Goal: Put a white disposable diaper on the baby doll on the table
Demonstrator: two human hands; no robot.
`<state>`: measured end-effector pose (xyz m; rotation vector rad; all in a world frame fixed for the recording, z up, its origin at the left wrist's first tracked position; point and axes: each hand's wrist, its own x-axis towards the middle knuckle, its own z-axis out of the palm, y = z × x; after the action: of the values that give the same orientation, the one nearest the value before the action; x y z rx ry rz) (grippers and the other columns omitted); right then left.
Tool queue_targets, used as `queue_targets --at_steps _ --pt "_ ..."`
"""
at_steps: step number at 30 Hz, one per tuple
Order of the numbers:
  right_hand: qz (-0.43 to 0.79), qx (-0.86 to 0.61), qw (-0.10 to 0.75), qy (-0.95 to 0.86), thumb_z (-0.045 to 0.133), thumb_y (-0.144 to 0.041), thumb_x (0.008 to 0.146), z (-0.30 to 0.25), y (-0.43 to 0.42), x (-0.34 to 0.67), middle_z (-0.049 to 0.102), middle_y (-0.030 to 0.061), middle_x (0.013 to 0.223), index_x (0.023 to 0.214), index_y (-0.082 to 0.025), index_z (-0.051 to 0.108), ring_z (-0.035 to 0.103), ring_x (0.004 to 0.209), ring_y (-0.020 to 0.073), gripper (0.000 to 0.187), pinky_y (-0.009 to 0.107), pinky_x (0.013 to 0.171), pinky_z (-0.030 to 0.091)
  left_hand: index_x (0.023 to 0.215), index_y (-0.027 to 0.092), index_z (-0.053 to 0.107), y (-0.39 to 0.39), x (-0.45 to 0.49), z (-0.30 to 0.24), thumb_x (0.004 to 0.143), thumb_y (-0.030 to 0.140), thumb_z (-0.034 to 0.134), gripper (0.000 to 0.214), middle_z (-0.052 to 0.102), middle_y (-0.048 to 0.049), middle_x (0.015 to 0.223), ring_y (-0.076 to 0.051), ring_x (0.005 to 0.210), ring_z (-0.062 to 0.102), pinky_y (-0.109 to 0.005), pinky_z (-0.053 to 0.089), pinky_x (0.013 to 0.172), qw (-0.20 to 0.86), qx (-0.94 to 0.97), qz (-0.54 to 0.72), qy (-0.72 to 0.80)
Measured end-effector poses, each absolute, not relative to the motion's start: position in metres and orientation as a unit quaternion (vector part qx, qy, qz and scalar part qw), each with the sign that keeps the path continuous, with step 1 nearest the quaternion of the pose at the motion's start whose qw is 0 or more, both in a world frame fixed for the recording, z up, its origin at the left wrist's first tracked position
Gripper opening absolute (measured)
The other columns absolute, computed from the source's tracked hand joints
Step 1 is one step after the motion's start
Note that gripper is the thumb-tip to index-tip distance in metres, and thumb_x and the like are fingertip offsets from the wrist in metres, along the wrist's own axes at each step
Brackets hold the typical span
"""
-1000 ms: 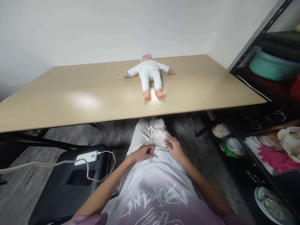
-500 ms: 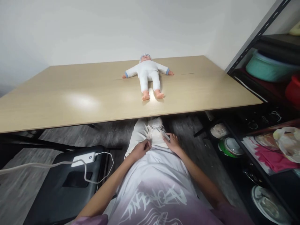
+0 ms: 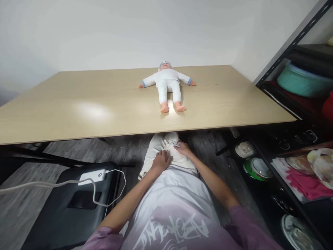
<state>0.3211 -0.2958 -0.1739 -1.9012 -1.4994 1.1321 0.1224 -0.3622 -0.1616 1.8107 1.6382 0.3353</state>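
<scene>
My left hand (image 3: 161,161) lies on the pale trousers (image 3: 152,151), back up, with its fingers stretched toward the knees. My right hand (image 3: 183,149) is a little farther forward on the lap, its fingers closed at the trouser cloth. A small pale bit shows at those fingertips, and I cannot make out whether it is cloth or an object. Beyond both hands, on the wooden table (image 3: 117,121), a baby doll (image 3: 168,76) lies on its back in a white outfit with blue cuffs. Its arms are spread and its bare feet point toward me. Neither hand touches it.
To the left, a black padded seat (image 3: 52,215) holds a white power bank (image 3: 92,176) with a cable (image 3: 49,183) and a dark phone (image 3: 82,200). At the right stand shelves with a teal basin (image 3: 299,81), pink cloth (image 3: 308,182) and several containers.
My left hand has moved forward and flattened on the trousers. My right hand has shifted slightly forward and left. The view has tilted a little; the doll lies as before.
</scene>
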Motion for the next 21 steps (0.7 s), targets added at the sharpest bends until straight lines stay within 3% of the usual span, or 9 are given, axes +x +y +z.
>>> queue_targets --at_steps 3,6,10,14,18,21 --pt "0.485 -0.651 0.268 -0.519 0.077 -0.044 0.090 -0.150 -0.299 0.325 0.076 0.0044 0.085 0.078 -0.022 0.069 0.075 0.097 0.0295 0.026 0.040 0.094 0.058 0.129 0.015 0.062 -0.359 0.119 -0.148 0.102 0.052 0.067 0.047 0.066 -0.0245 0.142 -0.043 0.139 0.060 -0.053 0.047 0.116 0.376 0.660 0.137 0.635" --pt "0.538 -0.604 0.329 -0.487 0.065 -0.053 0.094 -0.116 -0.320 0.338 0.079 0.0059 0.090 0.091 -0.022 0.071 0.076 0.093 0.0276 0.032 0.038 0.088 0.061 0.138 0.010 0.061 -0.360 0.117 -0.126 0.104 0.070 0.057 0.069 0.067 -0.0288 0.147 -0.045 0.142 0.061 -0.054 0.047 0.116 0.440 0.625 0.166 0.623" --pt "0.576 -0.543 0.403 -0.459 0.065 -0.062 0.093 -0.055 -0.375 0.359 0.079 0.0081 0.094 0.097 -0.023 0.067 0.075 0.088 0.0280 0.039 0.039 0.084 0.063 0.137 0.013 0.070 -0.378 0.123 -0.081 0.108 0.079 0.041 0.079 0.079 -0.0206 0.134 -0.038 0.127 0.074 -0.048 0.058 0.108 0.567 0.584 0.210 0.542" --pt "0.602 -0.463 0.450 -0.471 0.079 -0.064 0.089 0.020 -0.437 0.375 0.069 0.0025 0.087 0.094 -0.025 0.063 0.066 0.075 0.0221 0.042 0.032 0.068 0.058 0.140 0.019 0.075 -0.416 0.128 -0.012 0.099 0.079 0.067 0.073 0.081 -0.0152 0.132 -0.039 0.132 0.073 -0.051 0.058 0.115 0.703 0.476 0.336 0.407" --pt "0.483 -0.448 0.467 -0.589 0.075 -0.067 0.097 0.076 -0.462 0.377 0.063 0.0037 0.093 0.089 -0.028 0.058 0.060 0.080 0.0226 0.044 0.035 0.070 0.056 0.137 0.020 0.077 -0.435 0.133 0.052 0.088 0.075 0.084 0.074 0.081 -0.0122 0.133 -0.041 0.134 0.072 -0.050 0.058 0.116 0.673 0.486 0.419 0.367" --pt "0.407 -0.455 0.483 -0.628 0.073 -0.059 0.101 0.079 -0.443 0.366 0.064 0.0022 0.093 0.093 -0.028 0.055 0.062 0.084 0.0217 0.036 0.034 0.075 0.056 0.133 0.020 0.079 -0.416 0.138 0.067 0.088 0.068 0.087 0.066 0.084 -0.0093 0.124 -0.038 0.128 0.075 -0.045 0.061 0.110 0.641 0.481 0.459 0.383"
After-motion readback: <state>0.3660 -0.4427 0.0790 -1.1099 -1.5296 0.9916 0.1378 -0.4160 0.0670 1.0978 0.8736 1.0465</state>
